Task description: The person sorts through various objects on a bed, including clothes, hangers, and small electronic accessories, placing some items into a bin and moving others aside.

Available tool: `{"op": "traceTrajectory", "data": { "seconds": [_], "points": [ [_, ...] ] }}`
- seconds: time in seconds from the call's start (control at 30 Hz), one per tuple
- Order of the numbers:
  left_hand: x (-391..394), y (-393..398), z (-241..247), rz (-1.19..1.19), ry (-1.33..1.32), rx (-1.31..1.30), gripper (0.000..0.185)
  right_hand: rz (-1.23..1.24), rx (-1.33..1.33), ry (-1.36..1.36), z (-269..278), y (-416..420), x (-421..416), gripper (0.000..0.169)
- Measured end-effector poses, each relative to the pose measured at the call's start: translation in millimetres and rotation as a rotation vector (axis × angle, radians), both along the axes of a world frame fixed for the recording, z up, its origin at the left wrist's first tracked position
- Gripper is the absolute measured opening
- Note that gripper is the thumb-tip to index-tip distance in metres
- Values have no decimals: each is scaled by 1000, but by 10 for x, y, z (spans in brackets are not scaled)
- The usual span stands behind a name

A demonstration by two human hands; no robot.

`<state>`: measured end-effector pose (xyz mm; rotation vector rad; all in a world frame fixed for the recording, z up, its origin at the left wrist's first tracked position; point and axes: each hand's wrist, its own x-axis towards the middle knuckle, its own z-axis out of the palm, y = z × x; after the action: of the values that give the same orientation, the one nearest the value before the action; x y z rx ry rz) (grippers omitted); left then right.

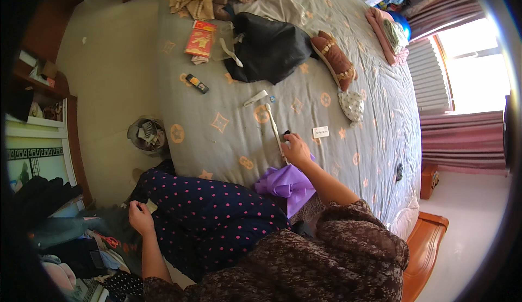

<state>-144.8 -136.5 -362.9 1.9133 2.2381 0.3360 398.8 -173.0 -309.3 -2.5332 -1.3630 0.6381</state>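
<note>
My right hand [297,150] is over the grey patterned bedsheet [228,143], its fingers at a small black item [287,132] and the lower part of a long white strap-like strip [274,128]. Whether it grips either one cannot be made out. Just below that hand lies a crumpled purple cloth [285,183]. A white card [321,132] bearing print rests to its right. My left hand [140,216] is low on the left beside my dark polka-dot trousers [220,212], fingers curled near dark fabric; what it may hold is hidden.
A black cloth [269,49], a brown bolster-like item [335,59], red packets [200,41] and a small dark box [197,84] lie across the bed. A bin [147,135] of rubbish stands by the bed's left edge. Red-handled scissors [108,240] lie among clothes at lower left.
</note>
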Motion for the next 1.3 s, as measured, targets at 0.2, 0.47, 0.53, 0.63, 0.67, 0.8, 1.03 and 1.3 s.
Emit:
{"op": "traceTrajectory", "data": {
  "seconds": [0.2,0.47,0.53,0.63,0.67,0.8,1.03,1.3],
  "points": [
    [52,59,42,23,8,-24,11,68,391,364,57,611,-723,17],
    [56,63,80,53,15,-45,11,424,537,614,-7,1637,-2385,22],
    [39,66,60,44,31,-33,11,441,601,571,7,1749,-2393,24],
    [28,45,37,67,14,-6,10,378,622,485,-92,1796,-1907,27],
    [24,50,29,68,-3,-18,10,275,582,394,-159,1784,-1683,28],
    [20,58,23,49,-24,-2,9,-246,542,204,-459,1589,-661,30],
    [68,85,40,44,-24,-2,9,-698,272,306,-963,1336,432,33],
    [97,91,69,39,-33,14,10,-519,429,480,-854,1488,342,28]
  ]
}}
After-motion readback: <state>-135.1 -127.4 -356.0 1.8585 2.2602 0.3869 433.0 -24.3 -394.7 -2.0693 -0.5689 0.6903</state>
